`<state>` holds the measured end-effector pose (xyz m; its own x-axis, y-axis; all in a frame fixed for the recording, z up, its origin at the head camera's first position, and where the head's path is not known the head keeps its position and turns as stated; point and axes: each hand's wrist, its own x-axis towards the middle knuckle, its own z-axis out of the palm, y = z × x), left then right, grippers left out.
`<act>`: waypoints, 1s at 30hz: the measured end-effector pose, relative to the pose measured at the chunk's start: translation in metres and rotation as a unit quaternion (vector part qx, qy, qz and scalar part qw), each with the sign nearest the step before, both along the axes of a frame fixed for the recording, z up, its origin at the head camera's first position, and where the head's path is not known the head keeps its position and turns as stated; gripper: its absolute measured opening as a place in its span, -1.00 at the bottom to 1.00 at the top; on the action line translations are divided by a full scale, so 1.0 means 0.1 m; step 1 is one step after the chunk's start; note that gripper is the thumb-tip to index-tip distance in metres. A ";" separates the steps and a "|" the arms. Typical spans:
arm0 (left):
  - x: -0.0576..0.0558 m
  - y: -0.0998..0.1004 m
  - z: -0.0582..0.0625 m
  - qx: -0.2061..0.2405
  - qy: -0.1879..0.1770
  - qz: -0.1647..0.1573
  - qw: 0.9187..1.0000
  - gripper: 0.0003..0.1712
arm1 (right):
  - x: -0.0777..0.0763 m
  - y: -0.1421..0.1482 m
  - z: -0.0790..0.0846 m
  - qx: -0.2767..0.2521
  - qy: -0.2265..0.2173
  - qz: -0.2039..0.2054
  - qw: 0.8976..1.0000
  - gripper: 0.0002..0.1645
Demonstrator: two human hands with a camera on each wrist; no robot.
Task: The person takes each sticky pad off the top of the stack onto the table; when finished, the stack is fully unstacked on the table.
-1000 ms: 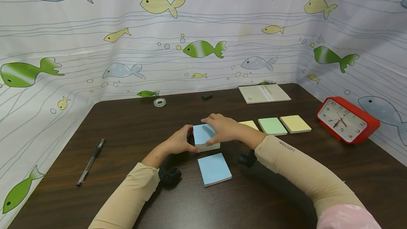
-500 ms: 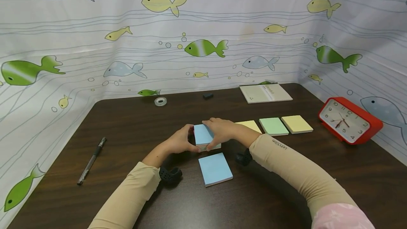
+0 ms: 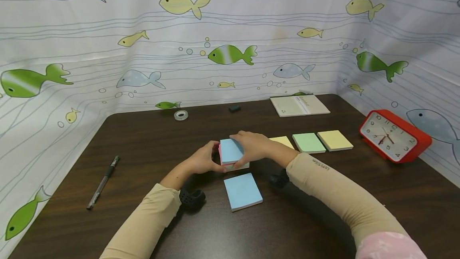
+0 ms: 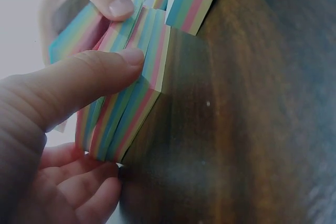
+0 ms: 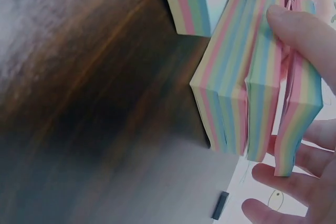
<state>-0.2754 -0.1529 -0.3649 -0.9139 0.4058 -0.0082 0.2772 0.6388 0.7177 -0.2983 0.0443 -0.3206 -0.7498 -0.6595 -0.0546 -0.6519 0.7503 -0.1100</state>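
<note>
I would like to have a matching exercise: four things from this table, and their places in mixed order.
1. pad stack
2. pen
3. red clock
4. single blue pad

A. farthest right of the four
B. untouched, on the pad stack's near side
C. held by left hand and right hand
D. farthest left of the four

Pairs: 1-C, 2-D, 3-A, 4-B

Red clock (image 3: 395, 136), pen (image 3: 103, 183), notebook (image 3: 300, 106)
</note>
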 end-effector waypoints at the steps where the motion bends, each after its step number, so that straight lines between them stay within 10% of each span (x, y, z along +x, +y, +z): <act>1: 0.00 0.00 0.00 0.000 0.001 0.000 1.000 -0.02 | 0.00 0.01 0.00 -0.002 0.003 -0.002 1.000 0.13; 30: 0.02 0.00 0.00 0.009 -0.011 -0.001 1.000 0.00 | 0.19 0.58 0.07 -0.047 0.004 0.001 0.999 0.02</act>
<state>-0.2735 -0.1525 -0.3644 -0.9128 0.4078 -0.0216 0.2623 0.6259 0.7345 -0.2794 0.1028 -0.3141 -0.7481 -0.6634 0.0131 -0.6550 0.7352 -0.1745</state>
